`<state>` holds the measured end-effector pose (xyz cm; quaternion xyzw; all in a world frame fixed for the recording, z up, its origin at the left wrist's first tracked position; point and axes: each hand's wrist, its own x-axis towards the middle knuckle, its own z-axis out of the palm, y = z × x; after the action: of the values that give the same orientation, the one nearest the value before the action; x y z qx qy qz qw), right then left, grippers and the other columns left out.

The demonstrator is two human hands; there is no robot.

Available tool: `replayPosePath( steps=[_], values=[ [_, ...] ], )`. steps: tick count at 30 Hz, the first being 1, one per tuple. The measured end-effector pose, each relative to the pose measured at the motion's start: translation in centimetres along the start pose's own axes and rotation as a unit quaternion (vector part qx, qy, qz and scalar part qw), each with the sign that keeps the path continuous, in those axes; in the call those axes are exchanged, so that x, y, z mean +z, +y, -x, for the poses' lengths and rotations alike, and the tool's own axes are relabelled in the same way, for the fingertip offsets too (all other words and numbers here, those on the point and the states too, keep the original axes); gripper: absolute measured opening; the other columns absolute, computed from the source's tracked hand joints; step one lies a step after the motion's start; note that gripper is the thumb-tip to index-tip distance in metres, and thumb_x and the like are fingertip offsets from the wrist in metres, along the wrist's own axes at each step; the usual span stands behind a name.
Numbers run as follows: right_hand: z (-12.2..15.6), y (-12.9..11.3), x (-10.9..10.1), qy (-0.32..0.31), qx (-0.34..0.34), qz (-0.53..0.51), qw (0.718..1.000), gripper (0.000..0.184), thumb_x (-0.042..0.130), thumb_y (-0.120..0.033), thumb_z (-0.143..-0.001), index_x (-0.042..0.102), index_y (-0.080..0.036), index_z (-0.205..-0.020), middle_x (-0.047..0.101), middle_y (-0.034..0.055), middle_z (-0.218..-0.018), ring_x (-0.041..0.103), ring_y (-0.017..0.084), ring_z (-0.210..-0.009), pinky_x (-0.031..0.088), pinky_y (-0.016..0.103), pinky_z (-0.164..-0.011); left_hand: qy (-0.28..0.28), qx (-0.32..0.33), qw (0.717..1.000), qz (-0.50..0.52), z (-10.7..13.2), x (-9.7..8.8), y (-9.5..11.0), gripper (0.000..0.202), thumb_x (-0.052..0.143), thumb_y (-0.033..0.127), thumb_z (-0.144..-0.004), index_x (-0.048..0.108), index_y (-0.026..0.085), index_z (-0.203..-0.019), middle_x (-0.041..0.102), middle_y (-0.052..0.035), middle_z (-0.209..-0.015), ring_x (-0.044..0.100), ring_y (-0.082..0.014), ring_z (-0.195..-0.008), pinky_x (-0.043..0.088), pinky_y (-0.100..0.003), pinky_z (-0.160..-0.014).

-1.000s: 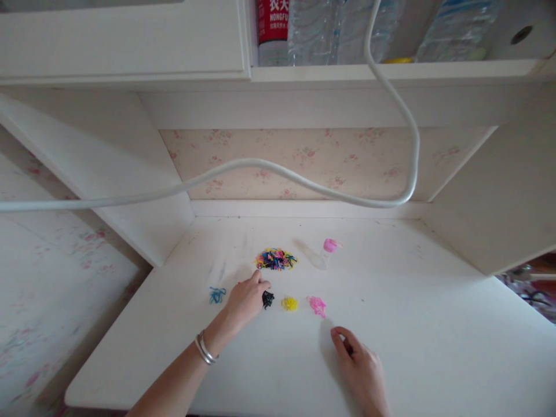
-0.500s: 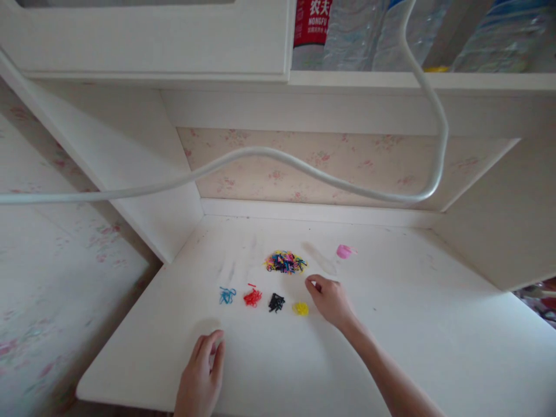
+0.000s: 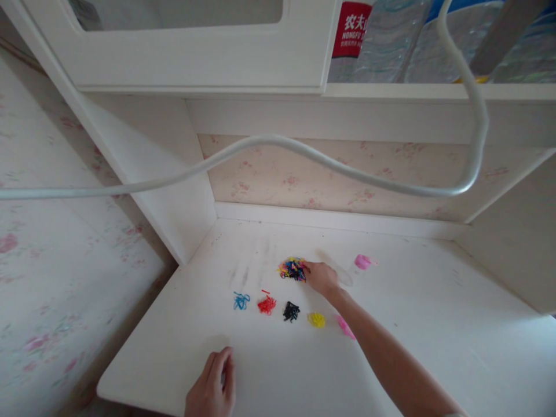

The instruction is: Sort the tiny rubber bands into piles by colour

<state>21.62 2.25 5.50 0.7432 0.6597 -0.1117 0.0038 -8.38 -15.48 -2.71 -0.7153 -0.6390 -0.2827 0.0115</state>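
Observation:
A mixed heap of small coloured rubber bands [image 3: 292,269] lies toward the back of the white desk. My right hand [image 3: 322,279] reaches to its right edge, fingers drawn together and fingertips among the bands; what they pinch is hidden. In front of the heap, single-colour piles form a row: blue bands [image 3: 241,300], red bands [image 3: 266,304], black bands [image 3: 291,311], yellow bands [image 3: 317,319] and pink bands [image 3: 346,326], partly covered by my right forearm. Near the front edge rests my left hand [image 3: 211,383], loosely curled, thumb close to the forefinger, no object visible in it.
Behind and right of my right hand lies a small pink object [image 3: 362,262], with a clear film-like item [image 3: 344,277] nearer. A white cable [image 3: 278,141] crosses the view above the desk [image 3: 278,370]. Bottles [image 3: 386,40] stand on the shelf overhead.
My right hand has moved left and away from me, from beside the yellow pile onto the mixed heap. The pink pile now shows by my forearm. The camera view has shifted left.

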Motion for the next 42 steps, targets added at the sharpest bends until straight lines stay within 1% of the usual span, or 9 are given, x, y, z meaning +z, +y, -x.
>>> replayPosePath(
  steps=[6,11,15,23,26,32,37,39,42],
  values=[
    [-0.4,-0.4,0.0,0.002,-0.011,0.008,1.000,0.039,0.032,-0.043,-0.092,0.064,-0.031,-0.111,0.069,0.0070,-0.101,0.065,0.022,-0.090,0.046,0.031,-0.071,0.013,0.015,1.000,0.001,0.1,0.2,-0.3,0.015,0.042,0.026,-0.090,0.054,0.023,-0.100,0.066,-0.0002,-0.080,0.066,-0.0120,-0.064,0.048,-0.019,-0.054],
    [-0.5,-0.4,0.1,0.017,0.002,-0.006,1.000,0.041,0.030,-0.042,-0.093,0.065,-0.030,-0.110,0.069,0.0079,-0.101,0.064,0.021,-0.090,0.045,0.029,-0.073,0.047,0.040,0.998,-0.006,-0.1,0.4,-0.4,0.015,0.043,0.025,-0.091,0.055,0.023,-0.099,0.066,0.0007,-0.078,0.067,-0.0108,-0.065,0.048,-0.018,-0.054],
    [-0.3,0.3,0.2,0.040,0.016,-0.033,0.999,0.042,0.030,-0.041,-0.093,0.066,-0.028,-0.108,0.069,0.0099,-0.100,0.064,0.023,-0.091,0.044,0.031,-0.074,0.042,0.035,0.998,0.010,0.0,0.3,-0.3,0.017,0.041,0.026,-0.091,0.056,0.022,-0.099,0.066,0.0006,-0.078,0.067,-0.0101,-0.065,0.048,-0.016,-0.053],
    [0.9,2.2,0.3,0.098,0.040,-0.120,0.987,0.039,0.034,-0.044,-0.091,0.068,-0.030,-0.105,0.071,0.0063,-0.093,0.065,0.022,-0.085,0.042,0.027,-0.067,0.032,0.029,0.999,-0.018,0.0,0.2,-0.2,0.016,0.041,0.027,-0.092,0.054,0.023,-0.099,0.066,0.0012,-0.078,0.066,-0.0106,-0.063,0.047,-0.019,-0.053],
    [2.3,2.9,0.2,0.124,0.034,-0.163,0.978,0.040,0.035,-0.046,-0.090,0.068,-0.030,-0.106,0.072,0.0036,-0.090,0.065,0.019,-0.082,0.041,0.024,-0.066,0.031,0.037,0.998,-0.027,0.0,0.1,-0.1,0.015,0.040,0.027,-0.092,0.053,0.023,-0.098,0.066,0.0016,-0.078,0.066,-0.0108,-0.063,0.046,-0.020,-0.053],
    [7.0,5.6,1.3,0.148,0.048,-0.242,0.958,0.051,0.032,-0.055,-0.088,0.069,-0.022,-0.103,0.068,0.0003,-0.065,0.060,0.015,-0.058,0.040,0.022,-0.055,0.020,0.051,0.998,-0.041,-0.1,-0.3,0.4,0.016,0.039,0.029,-0.092,0.052,0.023,-0.099,0.067,0.0003,-0.080,0.066,-0.0126,-0.065,0.046,-0.022,-0.056],
    [11.0,9.7,4.0,0.149,0.110,-0.327,0.927,0.049,0.039,-0.054,-0.083,0.071,-0.019,-0.098,0.072,0.0030,-0.076,0.063,0.016,-0.065,0.044,0.022,-0.060,0.008,0.063,0.997,-0.054,-0.3,-0.4,0.5,0.015,0.041,0.029,-0.092,0.052,0.023,-0.100,0.067,0.0011,-0.082,0.066,-0.0132,-0.064,0.045,-0.023,-0.054],
    [12.4,10.8,5.0,0.133,0.131,-0.318,0.929,0.049,0.039,-0.054,-0.083,0.071,-0.020,-0.099,0.072,0.0031,-0.076,0.064,0.016,-0.066,0.044,0.022,-0.061,0.001,0.060,0.996,-0.065,-0.3,-0.4,0.6,0.015,0.041,0.029,-0.092,0.053,0.024,-0.100,0.068,0.0015,-0.083,0.066,-0.0131,-0.062,0.044,-0.023,-0.052],
    [14.1,11.3,5.8,0.113,0.146,-0.295,0.938,0.048,0.038,-0.055,-0.085,0.070,-0.023,-0.102,0.072,0.0020,-0.073,0.065,0.016,-0.065,0.043,0.021,-0.059,-0.013,0.056,0.995,-0.080,-0.2,-0.3,0.7,0.016,0.040,0.029,-0.092,0.053,0.024,-0.100,0.068,0.0017,-0.084,0.067,-0.0131,-0.063,0.045,-0.023,-0.051]
  ],
)
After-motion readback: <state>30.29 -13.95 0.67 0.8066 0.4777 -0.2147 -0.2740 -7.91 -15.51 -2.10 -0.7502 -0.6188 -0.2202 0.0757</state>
